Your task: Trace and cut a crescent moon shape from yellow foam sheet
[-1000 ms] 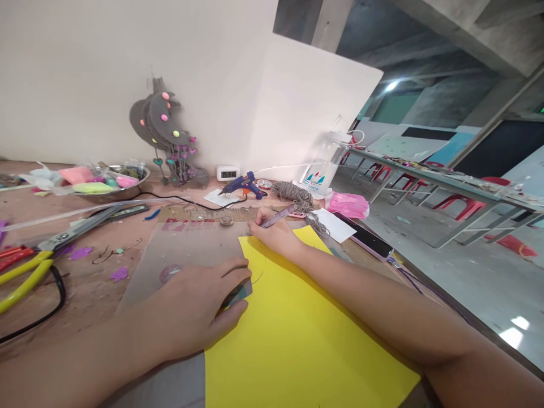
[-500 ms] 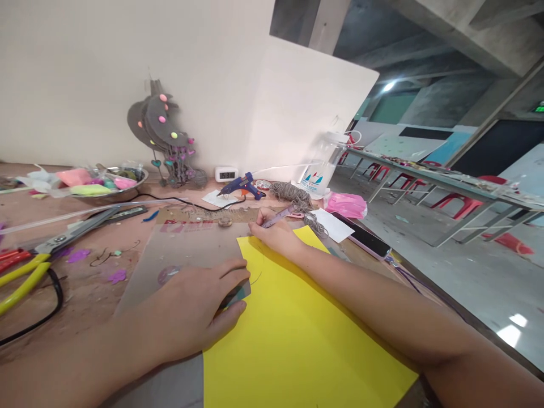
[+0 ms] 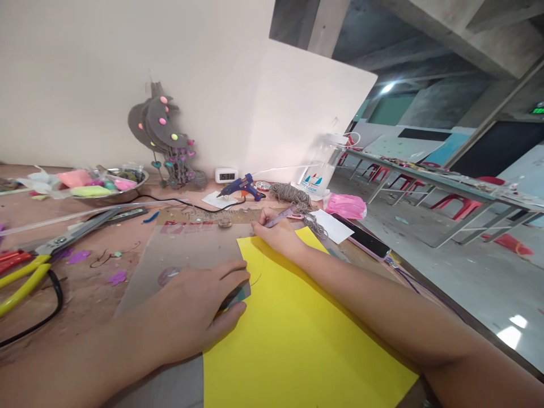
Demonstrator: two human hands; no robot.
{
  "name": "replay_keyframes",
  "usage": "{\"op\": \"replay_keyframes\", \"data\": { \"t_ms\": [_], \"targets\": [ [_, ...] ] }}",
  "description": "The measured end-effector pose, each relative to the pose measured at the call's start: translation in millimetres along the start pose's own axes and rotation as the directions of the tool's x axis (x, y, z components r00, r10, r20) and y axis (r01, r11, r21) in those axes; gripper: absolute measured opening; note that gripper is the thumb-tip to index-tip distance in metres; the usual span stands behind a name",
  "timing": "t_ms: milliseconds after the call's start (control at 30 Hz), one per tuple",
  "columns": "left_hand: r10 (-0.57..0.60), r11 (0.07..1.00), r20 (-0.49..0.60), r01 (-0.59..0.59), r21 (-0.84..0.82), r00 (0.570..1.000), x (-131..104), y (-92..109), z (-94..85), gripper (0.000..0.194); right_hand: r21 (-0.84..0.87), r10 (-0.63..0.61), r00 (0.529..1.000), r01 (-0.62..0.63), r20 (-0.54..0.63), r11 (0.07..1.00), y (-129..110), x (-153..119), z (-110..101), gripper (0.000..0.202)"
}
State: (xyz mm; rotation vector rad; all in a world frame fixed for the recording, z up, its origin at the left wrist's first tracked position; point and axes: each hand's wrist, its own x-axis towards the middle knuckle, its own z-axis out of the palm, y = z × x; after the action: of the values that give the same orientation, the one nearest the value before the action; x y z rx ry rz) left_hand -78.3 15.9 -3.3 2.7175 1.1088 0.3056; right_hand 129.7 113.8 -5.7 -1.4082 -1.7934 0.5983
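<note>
A sheet of yellow paper (image 3: 272,334) lies over a greyish clear sheet (image 3: 204,238) on the bench. My left hand (image 3: 199,306) rests at the paper's left edge, thumb apart from the fingers, fingertips touching the yellow surface. Between thumb and fingers a dark, teal-tinted patch shows; I cannot tell what it is. Near the paper's far edge, my right hand (image 3: 278,233) is closed around a pale purple pen (image 3: 281,215). The pen's tip is hidden by the fingers. A thin curved line (image 3: 256,279) is visible on the paper near my left fingertips.
Beyond the paper are a blue glue gun (image 3: 242,187), a small clock (image 3: 226,175), grey yarn (image 3: 291,194) and a clear bottle (image 3: 317,167). A phone (image 3: 361,238) lies right. Large scissors (image 3: 63,241) and a metal bowl (image 3: 142,177) of colourful clay are left.
My right hand and the pen have shifted slightly right along the paper's far edge. The left hand and the paper stay where they were.
</note>
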Motion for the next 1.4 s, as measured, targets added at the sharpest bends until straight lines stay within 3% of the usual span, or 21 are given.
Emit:
{"op": "replay_keyframes", "data": {
  "t_ms": [567, 800, 1200, 1400],
  "targets": [
    [-0.006, 1.000, 0.005, 0.006, 0.010, 1.000, 1, 3, -2.6, 0.039, 0.011, 0.001, 1.000, -0.001, -0.025, 1.000, 6, 3, -4, 0.019],
    [-0.017, 1.000, 0.002, 0.017, -0.002, 1.000, 1, 5, -3.9, 0.038, 0.137, 0.007, 0.987, -0.029, 0.161, 0.990, 10, -1, -15, 0.026],
    [-0.044, 0.998, 0.057, 0.042, 0.045, 0.997, 1, 5, -6.3, 0.039, 0.142, 0.005, 0.990, -0.025, 0.142, 0.990, 6, 3, -13, 0.023],
    [-0.028, 0.999, 0.032, 0.026, 0.043, 0.999, 0, 3, -2.2, 0.039, 0.048, -0.101, 0.992, 0.098, 0.079, 0.994, 13, 4, -12, 0.018]
  ]
}}
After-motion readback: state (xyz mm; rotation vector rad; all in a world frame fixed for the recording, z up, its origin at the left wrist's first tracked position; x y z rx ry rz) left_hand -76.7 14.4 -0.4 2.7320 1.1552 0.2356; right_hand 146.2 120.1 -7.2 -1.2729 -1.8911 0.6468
